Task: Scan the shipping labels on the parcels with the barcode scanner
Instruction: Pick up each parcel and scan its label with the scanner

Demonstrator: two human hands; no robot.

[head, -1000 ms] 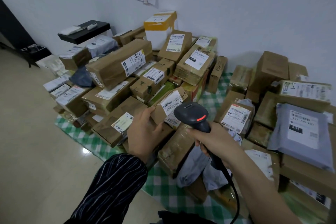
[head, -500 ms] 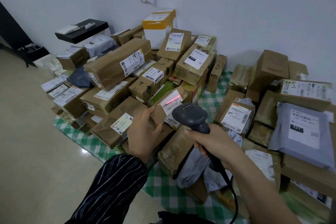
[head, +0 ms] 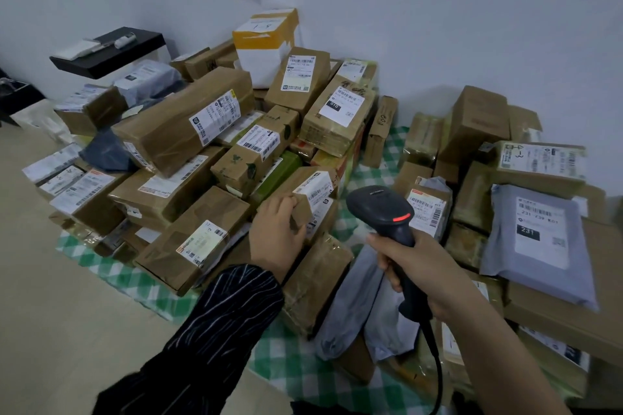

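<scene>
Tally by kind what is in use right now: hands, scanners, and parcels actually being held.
Hands: 2, the left hand and the right hand
Scanners: 1, the barcode scanner gripped by the right hand
Parcels held: 1, the labelled brown box gripped at its corner by the left hand
Total: 4
</scene>
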